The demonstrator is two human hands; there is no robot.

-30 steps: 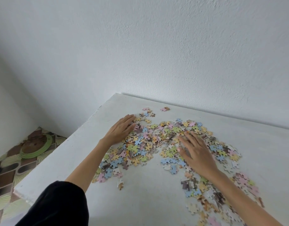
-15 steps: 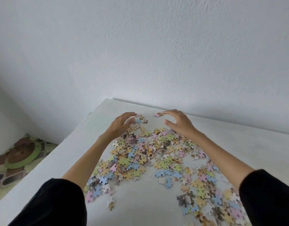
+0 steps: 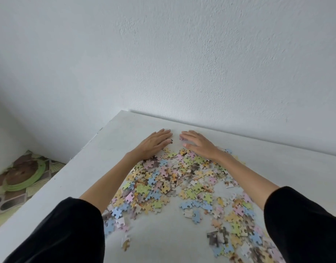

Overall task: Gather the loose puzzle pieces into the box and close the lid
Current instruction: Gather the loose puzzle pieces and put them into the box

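Observation:
Several loose pastel puzzle pieces (image 3: 174,185) lie spread over the white table (image 3: 98,168), from the far middle down to the near right. My left hand (image 3: 153,144) lies flat, fingers straight, at the far edge of the spread. My right hand (image 3: 198,144) lies flat beside it, fingers straight, with a pink piece (image 3: 182,138) at its fingertips. The two hands almost meet at the fingertips, behind the pile. Both forearms reach out over the pieces. No box or lid is in view.
A white wall (image 3: 182,63) stands right behind the table's far edge. The table's left edge drops to a patterned floor with a green ring-shaped object (image 3: 25,179).
Both hands have reached farther out and flattened onto the table behind the pile. The right hand went from the middle of the pieces to the far edge, next to the left hand.

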